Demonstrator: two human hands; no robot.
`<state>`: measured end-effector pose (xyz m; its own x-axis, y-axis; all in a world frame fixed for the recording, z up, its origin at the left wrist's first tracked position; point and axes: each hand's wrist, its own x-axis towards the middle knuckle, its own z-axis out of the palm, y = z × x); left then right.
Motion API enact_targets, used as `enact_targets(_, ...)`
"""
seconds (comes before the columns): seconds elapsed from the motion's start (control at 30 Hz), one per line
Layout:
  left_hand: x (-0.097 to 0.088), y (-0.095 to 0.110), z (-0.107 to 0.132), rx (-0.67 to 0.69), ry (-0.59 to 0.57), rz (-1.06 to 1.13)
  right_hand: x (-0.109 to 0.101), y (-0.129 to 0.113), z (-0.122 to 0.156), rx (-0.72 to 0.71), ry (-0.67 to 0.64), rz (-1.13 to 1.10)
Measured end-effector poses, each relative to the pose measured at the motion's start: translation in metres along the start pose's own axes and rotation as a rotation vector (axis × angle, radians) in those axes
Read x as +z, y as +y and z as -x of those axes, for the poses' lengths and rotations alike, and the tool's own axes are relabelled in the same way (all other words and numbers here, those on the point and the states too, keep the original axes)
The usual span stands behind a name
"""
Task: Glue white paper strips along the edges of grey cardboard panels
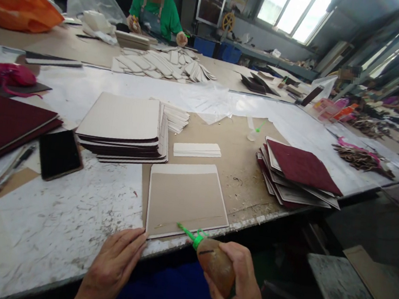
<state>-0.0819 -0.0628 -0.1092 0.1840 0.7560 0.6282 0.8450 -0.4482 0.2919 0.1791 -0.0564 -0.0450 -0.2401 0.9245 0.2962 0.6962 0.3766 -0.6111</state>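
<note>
While the right hand wraps its fingers around a glue bottle, I note its green nozzle touches the near edge of the card at the table's front. Left hand lies flat, fingers together, fingertips on the card's near-left corner. Stack behind.

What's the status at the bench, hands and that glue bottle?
Right hand grips glue bottle, green nozzle at near edge of card panel. Left hand flat on table, fingertips at panel's near left corner. Phone lies clear, off left.
</note>
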Motion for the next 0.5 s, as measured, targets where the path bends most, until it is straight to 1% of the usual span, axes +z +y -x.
enact_targets(0.07,0.001,0.000,0.002,-0.016,-0.014,0.000,0.008,-0.008,-0.002,0.041,0.000,-0.093)
enact_targets(0.1,0.001,0.000,0.003,-0.024,-0.019,-0.001,0.012,-0.011,-0.003,0.089,0.004,-0.151)
enact_targets(0.17,0.002,-0.001,0.006,-0.040,-0.020,-0.002,0.020,-0.017,-0.007,0.250,-0.011,-0.336)
enact_targets(0.27,0.003,-0.004,0.010,-0.030,-0.013,-0.011,0.026,-0.022,-0.019,0.575,-0.059,-0.822)
enact_targets(0.33,0.003,-0.007,0.012,-0.004,-0.029,-0.028,0.025,-0.022,-0.030,0.702,-0.072,-1.139)
enact_targets(0.4,0.003,-0.011,0.012,0.022,-0.052,-0.054,0.020,-0.019,-0.044,0.733,-0.085,-1.320)
enact_targets(0.43,0.004,-0.013,0.012,0.041,-0.058,-0.067,0.016,-0.015,-0.051,0.720,-0.112,-1.358)
enact_targets(0.5,0.005,-0.017,0.011,0.078,-0.055,-0.088,0.006,-0.004,-0.066,0.677,-0.183,-1.353)
